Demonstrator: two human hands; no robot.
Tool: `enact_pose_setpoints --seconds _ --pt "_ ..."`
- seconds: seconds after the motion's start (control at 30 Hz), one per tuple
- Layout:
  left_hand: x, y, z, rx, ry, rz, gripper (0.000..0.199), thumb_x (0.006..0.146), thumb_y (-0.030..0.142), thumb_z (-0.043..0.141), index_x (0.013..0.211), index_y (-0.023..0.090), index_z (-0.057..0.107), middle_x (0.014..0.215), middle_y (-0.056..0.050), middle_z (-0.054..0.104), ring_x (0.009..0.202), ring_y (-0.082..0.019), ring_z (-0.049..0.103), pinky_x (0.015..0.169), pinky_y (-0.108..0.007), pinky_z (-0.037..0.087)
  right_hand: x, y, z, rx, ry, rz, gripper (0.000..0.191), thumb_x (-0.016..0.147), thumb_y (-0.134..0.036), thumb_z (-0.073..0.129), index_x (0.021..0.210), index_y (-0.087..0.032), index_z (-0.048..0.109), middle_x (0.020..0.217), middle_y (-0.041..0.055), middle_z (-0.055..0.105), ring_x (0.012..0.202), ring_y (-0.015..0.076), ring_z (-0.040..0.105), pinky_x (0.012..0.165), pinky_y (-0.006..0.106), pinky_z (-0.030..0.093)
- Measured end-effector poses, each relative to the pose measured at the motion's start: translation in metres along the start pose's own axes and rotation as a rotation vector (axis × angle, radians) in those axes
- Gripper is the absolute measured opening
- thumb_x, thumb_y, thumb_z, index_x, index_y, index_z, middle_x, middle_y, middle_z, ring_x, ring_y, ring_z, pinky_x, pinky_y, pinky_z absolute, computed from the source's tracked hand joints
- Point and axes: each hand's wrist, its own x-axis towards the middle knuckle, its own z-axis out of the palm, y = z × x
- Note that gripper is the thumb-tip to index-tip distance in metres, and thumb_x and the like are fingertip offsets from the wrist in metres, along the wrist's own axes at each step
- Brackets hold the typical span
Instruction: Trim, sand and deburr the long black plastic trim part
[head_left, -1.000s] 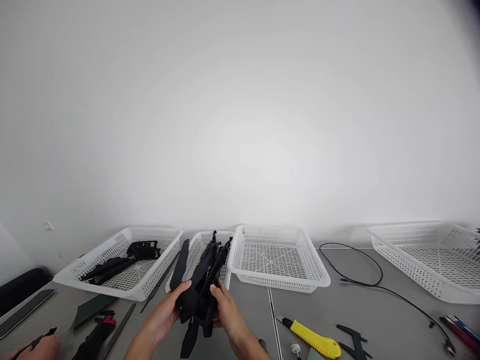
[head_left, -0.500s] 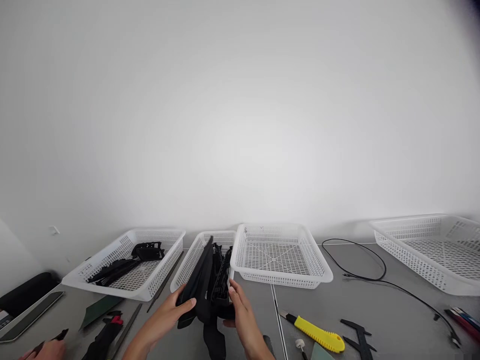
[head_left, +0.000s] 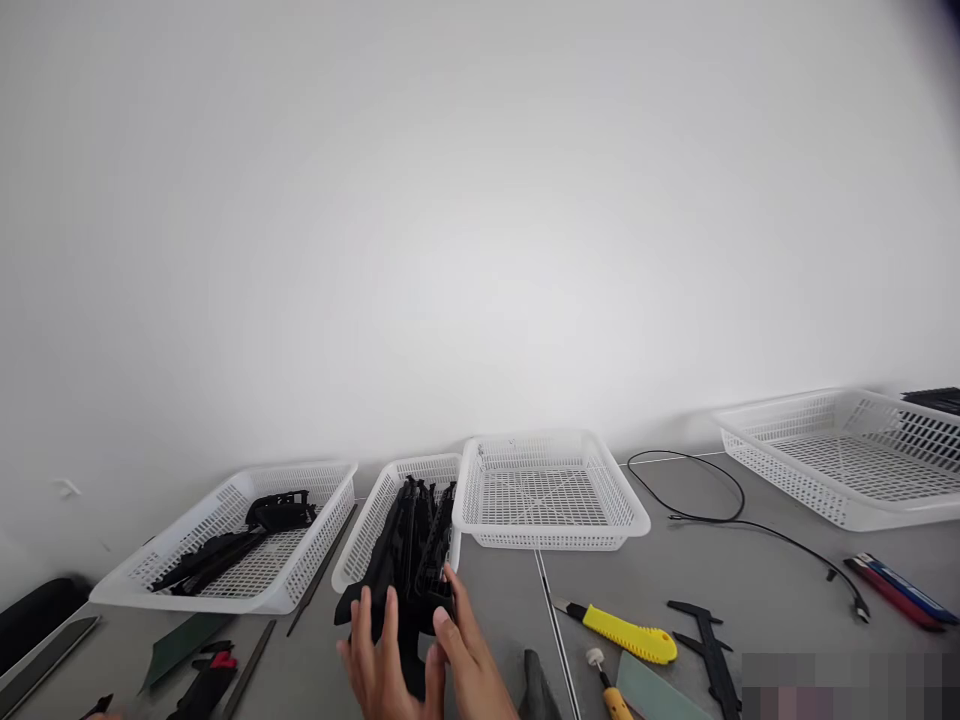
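Observation:
A bundle of long black plastic parts leans in the narrow white basket, its near ends sticking out over the front rim. My left hand is at the near end of the bundle, fingers spread and raised, not wrapped around any part. Beside it, my right hand has thumb and forefinger apart at the bundle's right near end. Whether its fingertips touch the parts, I cannot tell.
Left stands a white basket with black parts; right, another white basket. A yellow utility knife, black caliper, coiled cable and markers lie right. Pliers and a file lie left.
My left hand has let go of the black parts and moved right, its fingers now spread. The bundle rests lower in the narrow basket. My right hand has loosened. The view has shifted slightly.

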Motion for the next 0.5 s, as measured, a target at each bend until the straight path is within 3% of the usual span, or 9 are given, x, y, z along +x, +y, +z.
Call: enact_pose_setpoints --seconds 0.07,0.13,0.27,0.37,0.5 --pt "0.011 0.008 0.009 0.022 0.032 0.066 0.056 0.107 0.044 0.051 0.16 0.026 0.049 0.173 -0.017 0.04 0.167 -0.041 0.019 0.133 -0.069 0.009 0.0 -0.014 -0.011 -0.054 -0.055 0.012 0.098 0.093 -0.087 0.053 0.169 -0.026 0.042 0.178 0.0068 0.034 0.168 0.0314 0.021 0.136 0.051 0.017" --pt "0.028 0.009 0.013 0.021 0.054 0.079 0.051 0.108 0.042 0.049 0.155 0.021 0.054 0.165 -0.021 0.051 0.166 -0.04 0.025 0.133 -0.069 0.008 0.003 -0.026 -0.026 -0.125 -0.05 -0.043 0.089 0.098 -0.077 0.055 0.169 -0.025 0.042 0.178 0.0082 0.036 0.166 0.0308 0.027 0.135 0.051 0.022" --pt "0.052 -0.006 0.015 0.01 0.082 -0.083 0.056 0.109 0.05 0.043 0.15 0.014 0.056 0.157 -0.025 0.057 0.159 -0.043 0.037 0.133 -0.069 0.013 0.023 -0.042 -0.069 -0.495 0.183 -0.266 0.07 0.101 -0.05 0.06 0.165 -0.025 0.047 0.176 0.0084 0.039 0.165 0.0317 0.028 0.133 0.054 0.027" --pt "0.052 -0.016 0.016 -0.001 -0.004 -0.151 0.061 0.108 0.058 0.042 0.149 0.016 0.056 0.157 -0.023 0.058 0.156 -0.043 0.043 0.132 -0.069 0.017 0.043 -0.047 -0.103 -0.836 0.336 -0.313 0.062 0.101 -0.041 0.053 0.162 -0.024 0.052 0.176 0.009 0.038 0.167 0.0351 0.022 0.13 0.061 0.032" --pt "0.039 -0.022 0.015 -0.023 -0.039 -0.133 0.062 0.105 0.06 0.046 0.152 0.02 0.053 0.159 -0.02 0.056 0.158 -0.042 0.04 0.132 -0.07 0.02 0.063 -0.05 -0.133 -0.996 0.336 -0.313 0.057 0.098 -0.036 0.054 0.152 -0.019 0.062 0.163 0.014 0.056 0.162 0.0397 0.031 0.126 0.062 0.036"
